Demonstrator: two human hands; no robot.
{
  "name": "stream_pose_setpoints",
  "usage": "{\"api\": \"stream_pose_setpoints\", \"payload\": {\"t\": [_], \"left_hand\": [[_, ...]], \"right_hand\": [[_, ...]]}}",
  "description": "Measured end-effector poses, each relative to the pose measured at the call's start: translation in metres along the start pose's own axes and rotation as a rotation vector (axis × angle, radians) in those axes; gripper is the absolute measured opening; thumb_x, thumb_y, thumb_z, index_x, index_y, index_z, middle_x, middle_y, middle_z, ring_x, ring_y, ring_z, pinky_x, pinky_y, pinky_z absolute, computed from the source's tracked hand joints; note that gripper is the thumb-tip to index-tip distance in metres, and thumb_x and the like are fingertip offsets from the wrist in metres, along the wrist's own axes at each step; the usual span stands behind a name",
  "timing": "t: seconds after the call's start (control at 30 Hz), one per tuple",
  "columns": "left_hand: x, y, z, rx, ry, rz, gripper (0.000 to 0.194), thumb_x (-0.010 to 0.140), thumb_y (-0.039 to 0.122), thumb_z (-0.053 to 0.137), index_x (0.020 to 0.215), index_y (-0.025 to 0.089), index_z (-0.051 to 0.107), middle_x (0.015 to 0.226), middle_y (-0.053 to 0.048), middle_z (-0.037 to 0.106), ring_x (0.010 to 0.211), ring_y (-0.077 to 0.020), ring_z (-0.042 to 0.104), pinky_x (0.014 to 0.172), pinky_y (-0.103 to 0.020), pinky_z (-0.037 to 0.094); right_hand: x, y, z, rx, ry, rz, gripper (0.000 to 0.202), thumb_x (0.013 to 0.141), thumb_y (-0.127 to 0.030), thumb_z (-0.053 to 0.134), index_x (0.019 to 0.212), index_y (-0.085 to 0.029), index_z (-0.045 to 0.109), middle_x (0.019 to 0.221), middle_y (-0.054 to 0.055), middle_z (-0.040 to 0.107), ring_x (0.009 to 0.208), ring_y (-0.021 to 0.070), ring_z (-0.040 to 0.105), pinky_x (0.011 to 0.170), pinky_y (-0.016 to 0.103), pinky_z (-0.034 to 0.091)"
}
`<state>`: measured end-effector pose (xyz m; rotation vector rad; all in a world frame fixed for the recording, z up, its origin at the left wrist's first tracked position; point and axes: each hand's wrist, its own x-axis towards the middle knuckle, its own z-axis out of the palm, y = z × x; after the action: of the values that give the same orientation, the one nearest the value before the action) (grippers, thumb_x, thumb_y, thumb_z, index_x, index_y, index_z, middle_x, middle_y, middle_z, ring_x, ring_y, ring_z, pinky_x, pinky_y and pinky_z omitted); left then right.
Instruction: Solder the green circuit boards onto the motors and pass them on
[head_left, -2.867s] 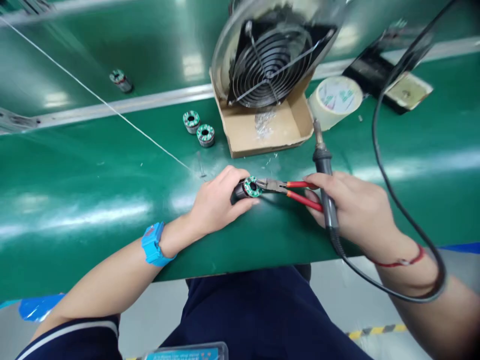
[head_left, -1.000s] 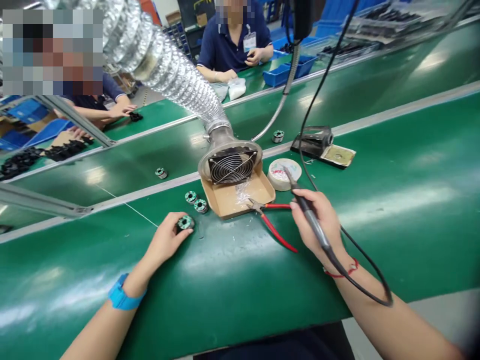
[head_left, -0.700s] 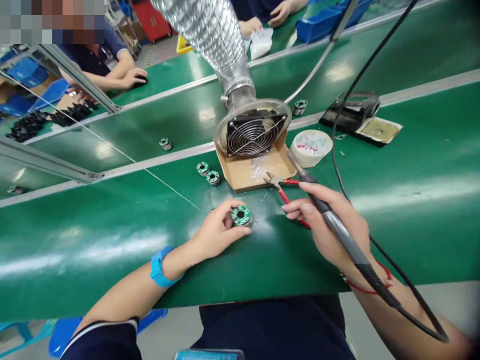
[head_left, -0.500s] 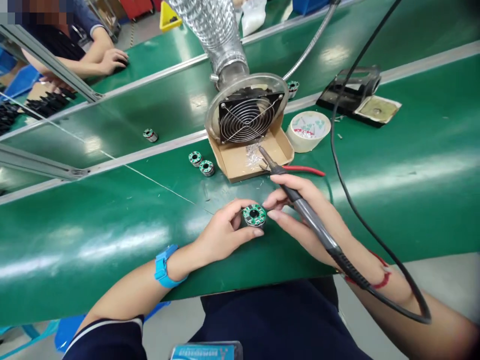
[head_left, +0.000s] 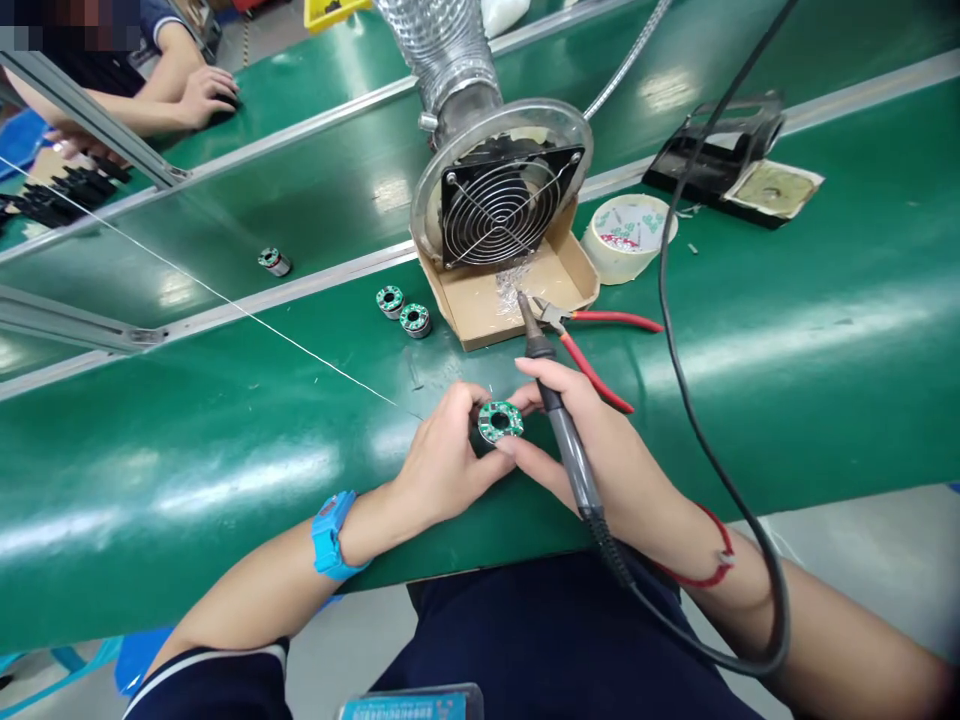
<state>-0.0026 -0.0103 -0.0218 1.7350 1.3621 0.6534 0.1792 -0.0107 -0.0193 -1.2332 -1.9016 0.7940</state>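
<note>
Work on the ring-topped part (head_left: 513, 420) seems unfinished, since it is held just above the bench (head_left: 150, 540). The left hand (head_left: 442, 455) pinches its left side between thumb and fingers. The right hand (head_left: 600, 440) holds the soldering iron (head_left: 574, 455), thumb and fingertips also against the part's right side. The iron's tip points away, toward the cardboard tray (head_left: 487, 335), so I judge no joint is being heated; which joints are done I cannot tell. Pliers (head_left: 556, 318) lie loose, handles spread. 3 similar parts (head_left: 415, 332) stand apart, their progress unclear.
</note>
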Motion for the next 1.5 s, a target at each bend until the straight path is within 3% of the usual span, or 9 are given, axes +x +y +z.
{"api": "stream_pose_setpoints", "payload": {"t": [0.17,0.3,0.4,0.53,0.77,1.0,1.17,1.37,1.5], "left_hand": [[0.003,0.002,-0.01,-0.006,-0.116,0.162,0.036,0.089,0.035,0.068,0.122,0.022,0.059,0.095,-0.003,0.055,0.067,-0.0112,0.044,0.059,-0.026,0.037],[0.004,-0.001,-0.009,-0.137,-0.161,0.126,0.043,0.088,0.036,0.071,0.128,0.024,0.06,0.087,0.001,0.052,0.061,-0.0084,0.039,0.056,-0.024,0.035],[0.003,-0.003,-0.006,-0.193,-0.172,0.057,0.043,0.086,0.035,0.073,0.127,0.026,0.063,0.081,0.003,0.047,0.06,-0.0081,0.039,0.056,-0.024,0.035],[0.001,0.0,-0.005,-0.192,-0.178,0.046,0.04,0.083,0.039,0.077,0.119,0.025,0.067,0.083,0.001,0.052,0.064,-0.0096,0.042,0.058,-0.024,0.036],[0.0,0.008,-0.006,-0.086,-0.159,0.203,0.044,0.086,0.05,0.072,0.117,0.02,0.07,0.079,0.001,0.056,0.063,-0.0093,0.043,0.057,-0.023,0.037],[0.001,0.008,-0.003,-0.06,-0.112,0.327,0.044,0.085,0.047,0.074,0.114,0.015,0.07,0.075,0.002,0.056,0.061,-0.0073,0.042,0.054,-0.02,0.037],[0.001,0.008,-0.003,-0.057,-0.095,0.359,0.044,0.082,0.047,0.077,0.111,0.014,0.071,0.073,0.003,0.054,0.059,-0.0067,0.041,0.053,-0.02,0.036],[0.001,0.008,-0.003,-0.062,-0.093,0.348,0.044,0.081,0.048,0.077,0.109,0.014,0.072,0.071,0.004,0.051,0.057,-0.0056,0.038,0.05,-0.019,0.034],[-0.001,0.005,-0.001,-0.099,-0.082,0.358,0.046,0.081,0.05,0.076,0.112,0.015,0.072,0.073,0.003,0.054,0.055,-0.0051,0.036,0.047,-0.018,0.031]], "right_hand": [[-0.001,0.01,-0.009,0.122,0.002,-0.063,0.061,0.087,-0.029,0.067,0.141,-0.03,0.039,0.111,0.003,0.07,0.105,0.0176,0.07,0.095,0.034,0.058],[-0.003,0.014,-0.016,0.11,-0.042,-0.112,0.059,0.088,-0.027,0.067,0.141,-0.029,0.039,0.117,0.004,0.068,0.112,0.0169,0.067,0.101,0.034,0.056],[-0.002,0.012,-0.018,0.134,-0.009,-0.047,0.056,0.088,-0.026,0.067,0.138,-0.029,0.042,0.112,0.004,0.069,0.107,0.0163,0.068,0.096,0.033,0.057],[0.002,0.011,-0.02,0.249,0.0,0.079,0.049,0.089,-0.025,0.063,0.134,-0.028,0.046,0.097,-0.001,0.067,0.091,0.0129,0.068,0.09,0.03,0.057],[0.011,0.013,-0.025,0.333,-0.162,0.161,0.05,0.088,-0.025,0.063,0.135,-0.029,0.046,0.089,-0.003,0.067,0.085,0.0127,0.067,0.08,0.028,0.058],[0.011,0.007,-0.031,0.354,-0.242,0.169,0.047,0.091,-0.026,0.061,0.136,-0.026,0.046,0.095,-0.001,0.065,0.087,0.0112,0.066,0.081,0.024,0.056],[0.009,0.005,-0.033,0.325,-0.25,0.134,0.048,0.093,-0.027,0.06,0.138,-0.029,0.044,0.098,-0.002,0.064,0.091,0.0101,0.066,0.08,0.02,0.055],[0.012,0.005,-0.028,0.275,-0.195,0.016,0.039,0.092,-0.022,0.059,0.129,-0.024,0.047,0.086,-0.005,0.061,0.07,0.0052,0.059,0.068,0.016,0.051],[0.013,0.0,-0.028,0.243,-0.207,-0.087,0.031,0.093,-0.016,0.053,0.123,-0.022,0.047,0.086,-0.005,0.059,0.071,0.0041,0.058,0.068,0.016,0.049]]}}
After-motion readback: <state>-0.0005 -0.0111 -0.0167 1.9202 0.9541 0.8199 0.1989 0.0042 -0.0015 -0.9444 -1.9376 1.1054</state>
